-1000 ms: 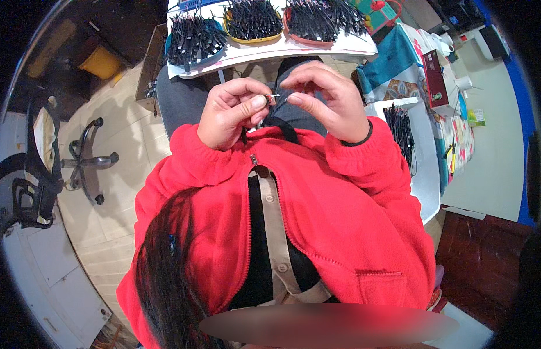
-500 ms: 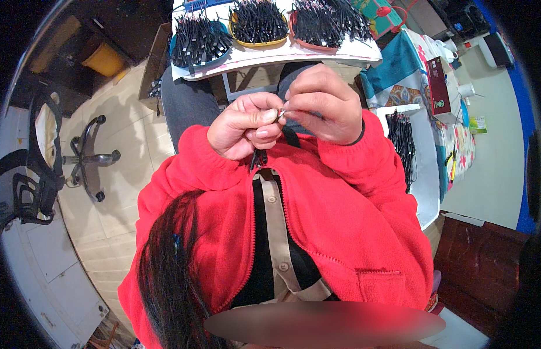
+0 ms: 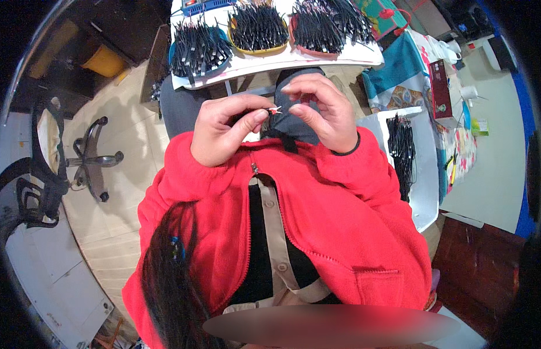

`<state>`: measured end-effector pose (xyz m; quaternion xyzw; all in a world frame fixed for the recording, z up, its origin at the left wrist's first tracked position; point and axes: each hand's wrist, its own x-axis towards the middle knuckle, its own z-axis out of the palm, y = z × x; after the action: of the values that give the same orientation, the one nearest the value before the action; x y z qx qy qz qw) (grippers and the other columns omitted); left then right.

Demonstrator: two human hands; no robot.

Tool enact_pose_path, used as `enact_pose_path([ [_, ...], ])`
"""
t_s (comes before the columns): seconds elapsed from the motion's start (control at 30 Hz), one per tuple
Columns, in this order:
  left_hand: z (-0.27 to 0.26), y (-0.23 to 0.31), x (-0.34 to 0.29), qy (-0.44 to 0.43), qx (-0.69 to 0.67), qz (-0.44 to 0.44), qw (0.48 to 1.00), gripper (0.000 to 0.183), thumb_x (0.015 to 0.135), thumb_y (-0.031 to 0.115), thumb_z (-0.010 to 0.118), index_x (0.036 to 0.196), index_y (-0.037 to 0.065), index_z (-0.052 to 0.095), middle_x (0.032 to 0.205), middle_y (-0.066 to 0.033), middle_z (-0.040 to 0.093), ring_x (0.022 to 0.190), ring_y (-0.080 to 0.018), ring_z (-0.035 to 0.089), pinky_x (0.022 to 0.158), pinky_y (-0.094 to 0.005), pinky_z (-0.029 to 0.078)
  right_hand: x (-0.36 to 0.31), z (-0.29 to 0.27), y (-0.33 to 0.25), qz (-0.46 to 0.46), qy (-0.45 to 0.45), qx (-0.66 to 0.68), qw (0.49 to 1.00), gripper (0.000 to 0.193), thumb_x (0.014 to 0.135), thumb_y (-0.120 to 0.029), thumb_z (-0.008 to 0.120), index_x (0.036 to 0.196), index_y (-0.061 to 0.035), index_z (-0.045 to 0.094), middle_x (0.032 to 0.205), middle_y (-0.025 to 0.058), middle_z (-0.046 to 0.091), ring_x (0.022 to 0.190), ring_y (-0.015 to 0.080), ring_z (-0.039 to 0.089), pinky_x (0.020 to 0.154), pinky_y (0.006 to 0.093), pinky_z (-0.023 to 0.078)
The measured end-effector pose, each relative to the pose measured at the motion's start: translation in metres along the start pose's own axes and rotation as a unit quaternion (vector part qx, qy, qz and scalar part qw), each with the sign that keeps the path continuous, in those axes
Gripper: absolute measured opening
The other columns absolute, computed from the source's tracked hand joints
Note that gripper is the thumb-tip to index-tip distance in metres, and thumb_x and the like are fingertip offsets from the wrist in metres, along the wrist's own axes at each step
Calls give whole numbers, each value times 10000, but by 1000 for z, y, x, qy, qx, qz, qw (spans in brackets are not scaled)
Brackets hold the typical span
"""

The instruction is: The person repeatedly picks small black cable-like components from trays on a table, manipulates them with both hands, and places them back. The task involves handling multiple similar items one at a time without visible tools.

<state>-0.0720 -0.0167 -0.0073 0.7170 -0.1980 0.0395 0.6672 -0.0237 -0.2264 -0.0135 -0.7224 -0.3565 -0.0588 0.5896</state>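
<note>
My left hand is closed, thumb against forefinger, pinching a cable by its end. Thin red and white wire ends stick out past the fingertips; the rest of the cable is mostly hidden by the hand. Just to the right, my right hand is raised with thumb and fingers apart and nothing between them. Its fingertips are close to the wire ends but do not touch them. Both hands hover over my lap, in front of the white table.
Bundles of black cables fill several bowls on the table, one with a yellow rim. At my right stands a white bin with more black cables. A dark red box is beyond it. An office chair stands at the left.
My right hand has let go of the wire ends, opened and moved slightly away. My left hand has shifted left, its fingers straighter, still pinching the cable.
</note>
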Motion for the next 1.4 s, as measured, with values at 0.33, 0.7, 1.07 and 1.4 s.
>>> enact_pose_path([
  [0.33,-42,67,110,31,74,13,997,101,895,46,598,958,-33,600,783,-44,633,692,-57,562,624,-200,454,-13,-14,98,47,-69,-216,973,145,870,-159,584,870,-18,620,840,155,628,798,336,603,717,400,490],
  [0.7,-84,-89,311,-124,525,73,839,112,820,116,641,897,38,666,773,-180,649,696,-328,651,636,-364,513,-19,-7,162,49,4,-252,967,80,812,-160,634,803,-81,626,707,75,619,655,264,615,574,367,497],
  [1.07,-83,-181,338,-149,528,-36,835,147,804,144,614,862,23,672,787,-240,638,767,-398,638,728,-446,515,-14,-16,170,61,-12,-227,972,88,798,-138,651,834,-82,593,648,63,560,583,245,583,497,361,461],
  [1.4,-80,-192,340,-151,544,-35,825,141,814,156,604,839,26,654,773,-235,634,760,-403,634,718,-461,513,-10,-18,169,51,6,-223,973,109,781,-124,661,785,-80,561,616,57,521,558,233,561,491,347,447],
])
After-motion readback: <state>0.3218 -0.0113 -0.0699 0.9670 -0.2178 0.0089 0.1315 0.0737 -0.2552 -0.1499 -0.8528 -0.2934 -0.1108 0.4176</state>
